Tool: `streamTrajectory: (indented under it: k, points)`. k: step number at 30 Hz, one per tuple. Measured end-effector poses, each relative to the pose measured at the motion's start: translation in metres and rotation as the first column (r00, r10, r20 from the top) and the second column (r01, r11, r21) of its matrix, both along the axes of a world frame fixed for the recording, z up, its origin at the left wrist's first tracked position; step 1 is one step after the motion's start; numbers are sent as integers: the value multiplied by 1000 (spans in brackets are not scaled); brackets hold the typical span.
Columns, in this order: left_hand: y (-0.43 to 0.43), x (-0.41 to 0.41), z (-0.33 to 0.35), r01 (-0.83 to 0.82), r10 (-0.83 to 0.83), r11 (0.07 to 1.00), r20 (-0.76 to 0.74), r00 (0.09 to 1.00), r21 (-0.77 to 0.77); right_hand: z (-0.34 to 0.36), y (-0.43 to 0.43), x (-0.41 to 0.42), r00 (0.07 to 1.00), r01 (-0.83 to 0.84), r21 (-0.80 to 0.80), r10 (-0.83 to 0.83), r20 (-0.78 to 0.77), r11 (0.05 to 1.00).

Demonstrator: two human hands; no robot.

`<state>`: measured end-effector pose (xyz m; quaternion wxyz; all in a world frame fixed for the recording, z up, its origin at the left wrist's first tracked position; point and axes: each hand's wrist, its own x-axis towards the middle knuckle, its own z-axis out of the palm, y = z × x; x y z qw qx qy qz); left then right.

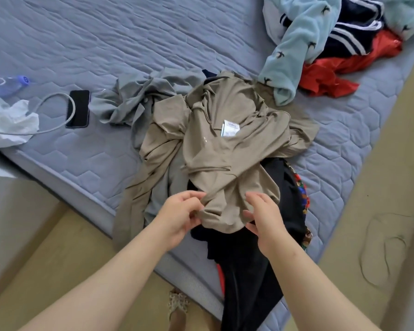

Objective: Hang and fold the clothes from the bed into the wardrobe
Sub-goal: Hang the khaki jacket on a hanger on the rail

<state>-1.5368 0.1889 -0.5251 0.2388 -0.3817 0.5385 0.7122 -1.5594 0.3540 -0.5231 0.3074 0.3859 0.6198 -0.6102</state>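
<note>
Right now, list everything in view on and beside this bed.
quilted mattress: one, grey-blue, under everything
jersey garment with white label: one, tan, top of near pile
crumpled garment: one, grey, left of tan
velvety garment: one, black, under tan, over mattress edge
fleece with bird marks: one, pale blue, far pile
striped garment: one, navy-white, far pile
thin garment: one, red, far pile
phone: one, black, left
cable: one, grey, beside phone
plastic bottle: one, clear, blue cap, far left
left hand: pinches tan hem
right hand: at tan hem, grip unclear
</note>
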Motion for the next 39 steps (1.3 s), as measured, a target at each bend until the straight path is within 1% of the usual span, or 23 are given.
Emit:
streamTrajectory:
  k: [1,2,4,5,7,9,11,12,14,15,16,18,20,21,22,23,25,27,29,31,34,37,39]
  points:
    - [-3,2,10,34,-34,992,-6,999,122,5,-2,-3,999,43,-54,-41,28,998]
    - [-5,4,19,95,-92,978,-26,995,184,11,-6,-8,993,113,-129,-106,60,985]
    - [-6,7,34,222,-215,950,-58,975,219,28,-13,-18,962,269,-300,-244,119,915]
    - [-4,9,42,284,-277,932,-65,959,225,36,-16,-21,954,298,-356,-275,116,886]
    - [0,13,58,387,-379,888,-79,922,250,49,-22,-24,975,218,-322,-220,28,922]
    - [0,16,74,466,-453,840,-115,884,278,62,-25,-21,985,149,-183,-163,-61,972]
    - [-6,18,92,536,-514,815,-154,844,218,76,-23,-15,984,104,-111,-118,-130,988]
    - [-8,19,100,536,-516,831,-150,843,148,83,-20,-10,984,67,-108,-84,-156,992]
    - [-13,22,110,439,-446,895,-113,888,-82,98,-12,4,983,-43,-106,23,-182,993]
    - [-16,24,114,382,-420,891,-123,899,-247,106,-9,11,979,-105,-106,84,-185,989]
    - [-18,27,118,358,-450,834,-142,881,-420,114,-5,19,973,-161,-111,139,-182,981]
    - [-19,34,122,414,-638,608,-105,763,-678,129,0,34,961,-240,-141,214,-175,961]
    - [-16,39,129,480,-790,370,1,613,-795,149,0,45,943,-303,-171,269,-194,938]
    - [-13,39,131,492,-822,289,51,568,-821,156,-1,48,932,-335,-180,296,-211,925]
    - [-10,39,135,487,-824,251,79,560,-836,163,-2,50,921,-359,-178,317,-227,916]
    - [-7,41,142,458,-798,277,63,599,-844,174,-3,53,915,-365,-163,321,-243,917]
    - [-7,46,159,388,-726,393,-22,688,-834,192,-1,56,928,-317,-146,274,-253,937]
    - [-11,56,175,337,-699,449,-90,710,-828,208,1,58,931,-278,-133,232,-283,951]
    - [-17,68,193,255,-660,506,-179,729,-824,221,-1,61,889,-355,-114,298,-348,928]
    - [-23,80,212,150,-626,531,-268,732,-834,229,-10,65,835,-449,-84,385,-393,889]
    - [-36,101,237,-10,-539,569,-382,751,-822,242,-35,78,776,-546,-120,446,-445,829]
    - [-57,129,255,-189,-346,636,-496,796,-748,255,-68,87,718,-576,-75,460,-522,814]
    - [-75,151,264,-296,-216,668,-558,801,-683,267,-95,94,648,-614,-24,487,-586,789]
